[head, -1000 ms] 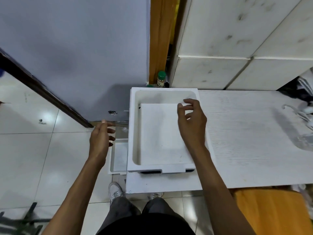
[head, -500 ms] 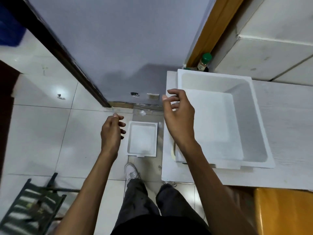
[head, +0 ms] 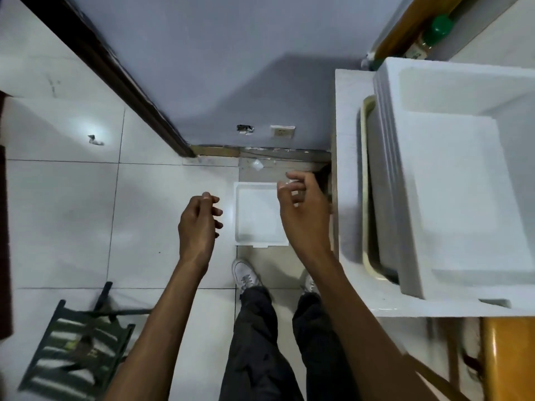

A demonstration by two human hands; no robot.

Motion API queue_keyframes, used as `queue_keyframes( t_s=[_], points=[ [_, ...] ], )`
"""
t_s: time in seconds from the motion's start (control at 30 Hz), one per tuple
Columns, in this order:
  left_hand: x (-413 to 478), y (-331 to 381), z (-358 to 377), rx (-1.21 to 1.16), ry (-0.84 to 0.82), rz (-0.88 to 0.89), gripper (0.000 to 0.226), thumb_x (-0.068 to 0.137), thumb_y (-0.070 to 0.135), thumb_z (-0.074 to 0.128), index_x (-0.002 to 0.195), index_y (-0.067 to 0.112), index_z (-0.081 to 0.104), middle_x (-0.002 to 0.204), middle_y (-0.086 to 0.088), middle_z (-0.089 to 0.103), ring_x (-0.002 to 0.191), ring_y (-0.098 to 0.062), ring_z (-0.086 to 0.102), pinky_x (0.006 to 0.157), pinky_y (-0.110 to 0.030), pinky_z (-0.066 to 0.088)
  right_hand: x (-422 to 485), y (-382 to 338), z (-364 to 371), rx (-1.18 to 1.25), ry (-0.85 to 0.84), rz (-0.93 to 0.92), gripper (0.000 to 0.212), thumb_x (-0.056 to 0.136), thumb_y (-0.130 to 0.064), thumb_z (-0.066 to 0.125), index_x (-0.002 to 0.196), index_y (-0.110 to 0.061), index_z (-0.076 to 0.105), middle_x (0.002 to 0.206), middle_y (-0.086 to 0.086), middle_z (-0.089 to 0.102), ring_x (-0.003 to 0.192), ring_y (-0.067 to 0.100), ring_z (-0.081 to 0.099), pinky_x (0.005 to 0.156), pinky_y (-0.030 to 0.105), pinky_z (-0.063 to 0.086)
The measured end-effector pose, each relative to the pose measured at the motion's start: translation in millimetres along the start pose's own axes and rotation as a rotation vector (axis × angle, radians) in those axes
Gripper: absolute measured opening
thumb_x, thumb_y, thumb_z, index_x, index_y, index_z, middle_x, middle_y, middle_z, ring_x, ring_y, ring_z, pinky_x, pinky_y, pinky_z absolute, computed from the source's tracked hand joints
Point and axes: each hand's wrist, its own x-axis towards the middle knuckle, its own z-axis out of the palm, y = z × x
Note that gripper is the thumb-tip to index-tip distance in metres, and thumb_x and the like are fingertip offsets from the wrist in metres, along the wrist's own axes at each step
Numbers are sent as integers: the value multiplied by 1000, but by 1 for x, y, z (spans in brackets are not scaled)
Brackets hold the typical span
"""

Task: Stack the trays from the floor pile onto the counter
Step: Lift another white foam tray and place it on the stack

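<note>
A white foam tray point(head: 256, 217) lies on the floor between the wall and my feet. My left hand point(head: 199, 224) hovers above the floor just left of that tray, fingers loosely curled and holding nothing. My right hand point(head: 302, 209) hangs over the tray's right edge, fingers apart and empty. On the white counter point(head: 348, 198) at the right sits a stack of white foam trays point(head: 451, 175), the top one deep and open, resting on a beige-rimmed metal tray point(head: 365, 180).
A grey wall with a socket point(head: 282, 131) stands behind the floor tray. A dark metal rack point(head: 78, 351) lies on the tiles at lower left. A green-capped bottle point(head: 434, 33) stands behind the counter. My shoes point(head: 246, 277) are just below the floor tray.
My view has swung down and left from the counter to the floor. My right hand left the counter tray stack and moved down over the floor tray. My left hand lowered beside it.
</note>
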Motion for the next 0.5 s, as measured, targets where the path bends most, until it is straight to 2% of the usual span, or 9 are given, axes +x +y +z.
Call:
queue_keyframes(
  t_s=[0.23,0.43,0.5],
  points=[
    [62,-50,-4,16,22,-32,30,103,39,40,102,20,63,86,2,64,69,-16,57,63,-30,43,22,64,46,34,57,129,19,95,-15,54,113,-23,58,94,-13,61,73,-14,55,52,6,44],
    [119,-103,11,13,-22,-79,28,102,39,41,99,22,64,87,0,63,70,-19,56,64,-31,43,46,125,84,51,121,192,20,94,-11,56,111,-21,60,95,-12,61,75,-12,55,54,6,44],
    [133,-123,17,14,-34,-91,28,102,39,42,98,23,64,86,0,63,70,-18,56,65,-32,43,56,150,92,33,150,231,20,94,-12,56,110,-23,60,94,-17,60,74,-14,55,55,5,43]
  ],
)
